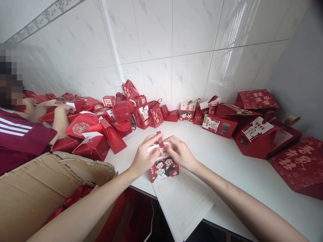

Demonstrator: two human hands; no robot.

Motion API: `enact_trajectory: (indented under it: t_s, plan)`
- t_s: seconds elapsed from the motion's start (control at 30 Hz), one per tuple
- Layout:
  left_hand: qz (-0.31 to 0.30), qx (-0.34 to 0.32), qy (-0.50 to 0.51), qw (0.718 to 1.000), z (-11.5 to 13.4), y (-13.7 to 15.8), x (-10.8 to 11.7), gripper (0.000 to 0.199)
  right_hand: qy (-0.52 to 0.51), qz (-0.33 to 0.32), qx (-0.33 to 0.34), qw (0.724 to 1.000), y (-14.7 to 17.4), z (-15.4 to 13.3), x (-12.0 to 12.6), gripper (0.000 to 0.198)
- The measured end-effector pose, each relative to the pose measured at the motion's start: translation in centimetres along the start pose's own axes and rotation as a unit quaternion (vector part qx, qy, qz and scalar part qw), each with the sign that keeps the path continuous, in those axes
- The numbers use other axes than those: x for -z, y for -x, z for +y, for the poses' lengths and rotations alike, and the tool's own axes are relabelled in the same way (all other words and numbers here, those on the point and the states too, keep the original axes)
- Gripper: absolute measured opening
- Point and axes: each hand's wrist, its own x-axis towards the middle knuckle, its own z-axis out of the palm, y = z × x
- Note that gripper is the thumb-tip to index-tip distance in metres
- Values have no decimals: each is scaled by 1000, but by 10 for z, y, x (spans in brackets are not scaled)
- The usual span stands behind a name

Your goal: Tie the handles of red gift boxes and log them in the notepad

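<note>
A small red-and-white gift box (165, 168) printed with a cartoon bride and groom stands upright near the table's front edge. A dark red ribbon loop (159, 138) sticks up from its top. My left hand (145, 154) is closed on the left side of the box top, its fingers at the ribbon. From the right, my right hand (181, 153) pinches the top edge beside the ribbon, with fingers bent. Both hands cover much of the box's upper part, and how the ribbon passes through it is hidden.
Finished-looking red gift boxes (257, 137) line the table's right side, and more red boxes (121, 112) are heaped at the left. An open cardboard carton (30, 188) stands at front left. A sheet of paper (184, 201) overhangs the white table (214, 168). Another person (22, 137) works at far left.
</note>
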Motion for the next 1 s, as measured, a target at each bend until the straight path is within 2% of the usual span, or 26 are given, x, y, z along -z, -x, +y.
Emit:
enact_trajectory:
  t_s: [0.53, 1.0]
  plan:
    - [-2, 12, 57, 998, 1, 1, 0, 44, -27, -8, -22, 999, 0, -2, 1, 13]
    - [13, 31, 46, 998, 0, 1, -1, 44, -33, -6, -24, 999, 0, -1, 1, 15]
